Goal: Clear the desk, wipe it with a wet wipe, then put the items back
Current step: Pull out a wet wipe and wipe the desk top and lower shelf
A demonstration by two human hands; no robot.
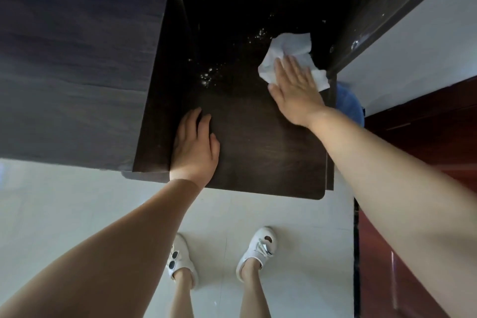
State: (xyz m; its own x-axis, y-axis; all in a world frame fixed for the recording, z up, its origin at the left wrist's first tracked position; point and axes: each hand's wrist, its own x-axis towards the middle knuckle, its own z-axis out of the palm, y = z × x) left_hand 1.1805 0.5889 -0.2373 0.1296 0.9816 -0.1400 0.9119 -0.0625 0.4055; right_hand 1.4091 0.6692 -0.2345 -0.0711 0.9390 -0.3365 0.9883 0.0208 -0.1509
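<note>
I judge this to be the wiping step. The counter shows bare dark wood with nothing standing on it, so clearing looks done and putting the items back has not begun.

My right hand lies flat on the wet wipe, fingers straight and close together, pressing the crumpled white sheet down rather than pinching it. The wipe sits toward the counter's two o'clock, just beside the dark frame on the right side. My left hand rests palm down at about eight o'clock, near the front edge and against the tall dark cabinet on that side; its fingers are loosely curled and hold nothing, so I take it as bracing.

A scatter of pale specks lies at ten to eleven o'clock from the wipe, across the middle of the counter and well apart from my left hand. I cannot tell whether they are crumbs or droplets.

The next move, as I see it, calls for dragging the wipe toward nine o'clock through those specks with steady downward pressure, keeping the sheet spread under the palm so it does not bunch. The far dark strip at twelve o'clock looks untouched too.
</note>
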